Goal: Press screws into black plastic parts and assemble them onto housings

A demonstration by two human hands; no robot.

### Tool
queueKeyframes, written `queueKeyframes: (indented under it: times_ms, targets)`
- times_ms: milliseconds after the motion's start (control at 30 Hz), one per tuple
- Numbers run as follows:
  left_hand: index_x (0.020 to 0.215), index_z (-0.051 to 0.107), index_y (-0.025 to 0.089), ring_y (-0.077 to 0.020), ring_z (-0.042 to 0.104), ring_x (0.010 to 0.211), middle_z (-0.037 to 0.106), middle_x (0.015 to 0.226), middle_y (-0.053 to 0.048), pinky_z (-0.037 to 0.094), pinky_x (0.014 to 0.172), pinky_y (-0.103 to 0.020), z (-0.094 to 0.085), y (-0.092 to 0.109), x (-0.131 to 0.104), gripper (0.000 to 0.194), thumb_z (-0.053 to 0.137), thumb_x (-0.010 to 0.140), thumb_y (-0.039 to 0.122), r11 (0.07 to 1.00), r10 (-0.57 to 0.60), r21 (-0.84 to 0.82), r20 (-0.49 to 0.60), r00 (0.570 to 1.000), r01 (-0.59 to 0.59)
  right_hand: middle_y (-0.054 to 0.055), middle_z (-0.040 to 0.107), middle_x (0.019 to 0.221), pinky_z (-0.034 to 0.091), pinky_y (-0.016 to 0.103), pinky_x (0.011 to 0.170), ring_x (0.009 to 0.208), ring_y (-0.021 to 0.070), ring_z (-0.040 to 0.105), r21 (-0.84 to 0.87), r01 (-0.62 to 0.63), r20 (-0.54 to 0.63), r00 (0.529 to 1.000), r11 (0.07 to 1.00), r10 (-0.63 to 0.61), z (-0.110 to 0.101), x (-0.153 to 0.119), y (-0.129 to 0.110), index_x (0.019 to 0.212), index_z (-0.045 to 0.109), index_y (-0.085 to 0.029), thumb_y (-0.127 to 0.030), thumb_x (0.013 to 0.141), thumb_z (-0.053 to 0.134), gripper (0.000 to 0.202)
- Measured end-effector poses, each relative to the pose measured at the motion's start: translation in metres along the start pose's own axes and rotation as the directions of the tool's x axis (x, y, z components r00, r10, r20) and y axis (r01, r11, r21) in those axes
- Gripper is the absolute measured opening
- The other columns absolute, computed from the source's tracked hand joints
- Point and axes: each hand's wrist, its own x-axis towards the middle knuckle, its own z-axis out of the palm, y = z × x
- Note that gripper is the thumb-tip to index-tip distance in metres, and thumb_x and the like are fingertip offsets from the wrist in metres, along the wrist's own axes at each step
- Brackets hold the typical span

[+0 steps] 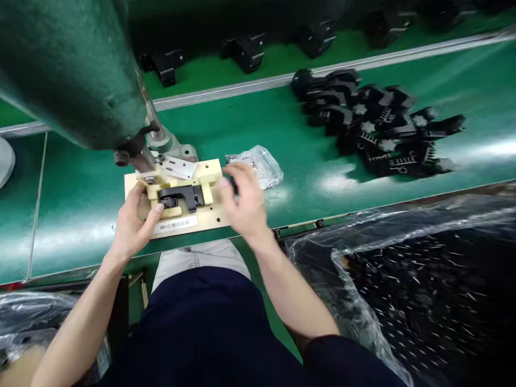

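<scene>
A black curved plastic part (183, 194) lies in a cream-coloured jig (213, 212) with a label along its front edge. My left hand (135, 220) is at the jig's left end, thumb and fingers around its raised block, with the thumb tip against the black part's left end. Beyond the jig's right end, my right hand (245, 201) hovers slightly blurred, thumb and forefinger apart; a dark patch between them is unclear. Close behind that hand lies a clear plastic bag (264, 165) with small metal pieces inside.
A large green machine head (76, 75) hangs over the jig from the left. Black parts (382, 126) are heaped on the green bench at right. More black parts (245, 52) sit in a row beyond the metal rail (226, 91). A plastic-lined container (419, 290) stands at lower right.
</scene>
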Motion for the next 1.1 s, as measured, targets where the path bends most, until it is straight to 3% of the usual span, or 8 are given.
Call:
queueKeyframes:
  times_ms: [200,367,433,533,600,767,933,1100]
  targets:
    - [0.128,0.054,0.016,-0.0257,0.064,0.109,0.065,0.122,-0.014,0.055,0.092,-0.039,0.0,-0.003,0.002,0.052,0.059,0.086,0.047,0.995,0.041,-0.089,-0.05,0.998,-0.045,0.013,0.071,0.099,0.052,0.042,0.08,0.094,0.0299,0.067,-0.427,-0.162,0.17,0.952,0.889,0.255,-0.052,0.037,0.039,0.096,0.07,-0.016,-0.022,0.087,0.048,0.025]
    - [0.129,0.054,0.016,-0.0257,0.063,0.112,0.064,0.124,-0.015,0.053,0.096,-0.041,0.002,-0.004,0.003,0.046,0.056,0.09,0.041,0.98,0.032,-0.194,-0.052,0.998,-0.041,0.011,0.072,0.101,0.049,0.04,0.07,0.096,0.0347,0.066,-0.651,-0.208,0.413,0.71,0.73,0.571,-0.044,0.062,0.044,0.096,0.073,-0.019,-0.026,0.075,0.064,0.024]
    - [0.128,0.056,0.017,-0.0236,0.064,0.111,0.065,0.122,-0.014,0.053,0.097,-0.04,0.002,-0.004,-0.002,0.039,0.052,0.093,0.035,0.961,0.036,-0.268,-0.139,0.99,-0.072,0.007,0.073,0.095,0.047,0.036,0.067,0.09,0.0307,0.067,-0.643,-0.195,0.461,0.674,0.74,0.578,-0.037,0.066,0.048,0.092,0.073,-0.021,-0.023,0.072,0.065,0.022]
    - [0.127,0.058,0.02,-0.0219,0.063,0.111,0.067,0.115,-0.011,0.052,0.098,-0.041,0.001,-0.003,-0.022,0.034,0.049,0.094,0.024,0.943,0.083,-0.279,-0.333,0.939,-0.182,0.006,0.071,0.082,0.045,0.035,0.065,0.084,0.0282,0.065,-0.608,-0.183,0.469,0.702,0.772,0.536,-0.033,0.061,0.058,0.086,0.072,-0.022,-0.019,0.072,0.061,0.018]
    - [0.129,0.058,0.022,-0.0225,0.062,0.11,0.067,0.114,-0.01,0.053,0.096,-0.043,-0.001,-0.001,-0.039,0.038,0.051,0.092,0.018,0.937,0.136,-0.244,-0.407,0.903,-0.251,0.006,0.07,0.078,0.044,0.035,0.066,0.081,0.027,0.064,-0.523,-0.216,0.437,0.763,0.825,0.477,-0.035,0.054,0.065,0.079,0.071,-0.021,-0.02,0.072,0.06,0.013]
    - [0.132,0.057,0.02,-0.0236,0.064,0.105,0.068,0.111,-0.01,0.056,0.087,-0.041,-0.007,0.005,-0.073,0.044,0.051,0.089,0.011,0.926,0.189,-0.225,-0.417,0.889,-0.303,0.006,0.065,0.074,0.045,0.034,0.066,0.069,0.0188,0.058,-0.148,-0.363,0.209,0.898,0.92,0.388,-0.041,0.041,0.076,0.071,0.065,-0.019,-0.026,0.072,0.063,0.007]
    - [0.131,0.057,0.02,-0.0233,0.066,0.099,0.068,0.107,-0.01,0.056,0.085,-0.04,-0.004,0.01,-0.083,0.046,0.053,0.087,0.008,0.915,0.137,-0.329,-0.291,0.947,-0.233,0.001,0.062,0.065,0.045,0.029,0.051,0.055,0.0138,0.055,0.172,-0.449,0.079,0.894,0.877,0.442,-0.039,0.03,0.069,0.08,0.064,-0.019,-0.032,0.077,0.061,0.013]
    - [0.135,0.054,0.021,-0.0228,0.068,0.096,0.069,0.103,-0.009,0.059,0.08,-0.037,0.001,0.017,-0.079,0.053,0.054,0.085,0.005,0.893,0.169,-0.384,-0.201,0.965,-0.236,-0.002,0.061,0.06,0.045,0.022,0.045,0.049,0.0089,0.053,0.586,-0.483,0.119,0.845,0.65,0.52,-0.044,0.016,0.041,0.077,0.069,-0.021,-0.028,0.069,0.075,0.012]
